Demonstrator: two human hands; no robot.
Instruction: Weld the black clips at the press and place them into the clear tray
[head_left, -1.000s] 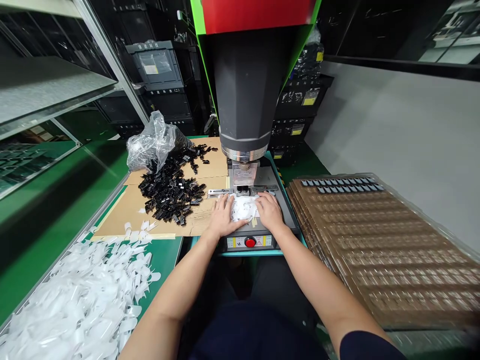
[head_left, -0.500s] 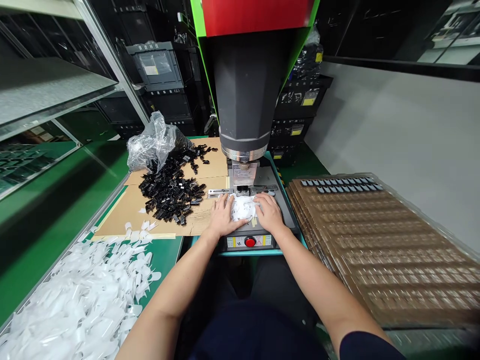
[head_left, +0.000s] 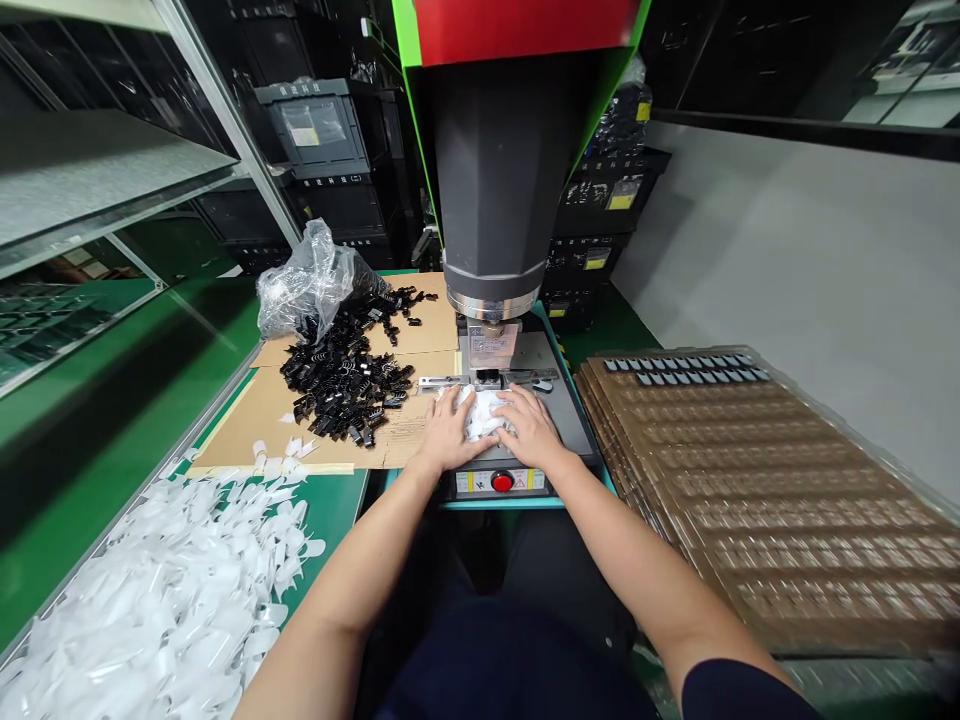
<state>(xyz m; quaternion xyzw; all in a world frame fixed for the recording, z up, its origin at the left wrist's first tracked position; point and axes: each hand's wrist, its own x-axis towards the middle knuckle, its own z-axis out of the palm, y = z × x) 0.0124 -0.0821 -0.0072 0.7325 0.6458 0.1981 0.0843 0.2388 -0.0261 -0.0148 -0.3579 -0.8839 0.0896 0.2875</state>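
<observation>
A small heap of thin white plastic pieces [head_left: 482,414] lies on the dark base [head_left: 568,425] of a press machine. My left hand [head_left: 450,430] rests against the heap's left side, fingers spread and thumb stretched inward. On the other side my right hand [head_left: 529,425] lies over the heap's right edge with its fingers stretched out. Just beyond my fingertips a small black part [head_left: 488,378] sits in the metal fixture [head_left: 442,382], under the clear labelled block [head_left: 492,345] of the press head [head_left: 491,180]. A red button [head_left: 502,482] is on the base's front, below my hands.
Left of the press, many black clips [head_left: 341,380] lie on cardboard [head_left: 247,430] beside a clear plastic bag [head_left: 311,280]. A large pile of white pieces [head_left: 165,590] covers the near left table. Stacked brown trays [head_left: 780,480] stand on the right, with parts in the far rows.
My right hand has slid slightly inward, farther over the white pieces, narrowing the gap between my hands. My left hand stays nearly in place. The whole view has shifted slightly.
</observation>
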